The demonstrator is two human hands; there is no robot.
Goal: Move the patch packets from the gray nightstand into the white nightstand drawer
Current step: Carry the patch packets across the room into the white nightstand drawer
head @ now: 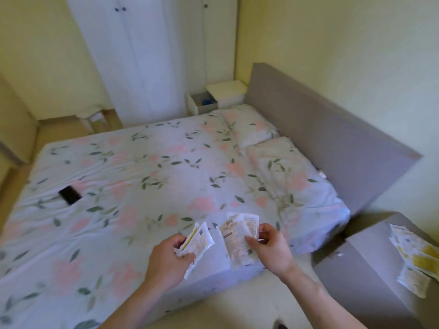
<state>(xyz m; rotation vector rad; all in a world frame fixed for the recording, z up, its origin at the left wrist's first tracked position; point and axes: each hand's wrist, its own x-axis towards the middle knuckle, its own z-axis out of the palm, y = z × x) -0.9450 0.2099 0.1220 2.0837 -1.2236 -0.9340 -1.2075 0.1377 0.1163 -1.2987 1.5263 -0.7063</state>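
Observation:
My left hand (169,256) grips a white and yellow patch packet (198,243) over the near edge of the bed. My right hand (270,248) pinches a small stack of patch packets (237,236) fanned upward beside it. More patch packets (414,255) lie on top of the gray nightstand (361,264) at the lower right. The white nightstand (228,90) stands at the far side of the bed, against the headboard. Its drawer (202,103) is pulled open, with something blue inside.
A wide bed (142,167) with a floral sheet and two pillows (280,172) lies between me and the white nightstand. A black phone (70,195) lies on its left part. The gray headboard (320,124) runs along the right wall. A white wardrobe (147,51) stands at the back.

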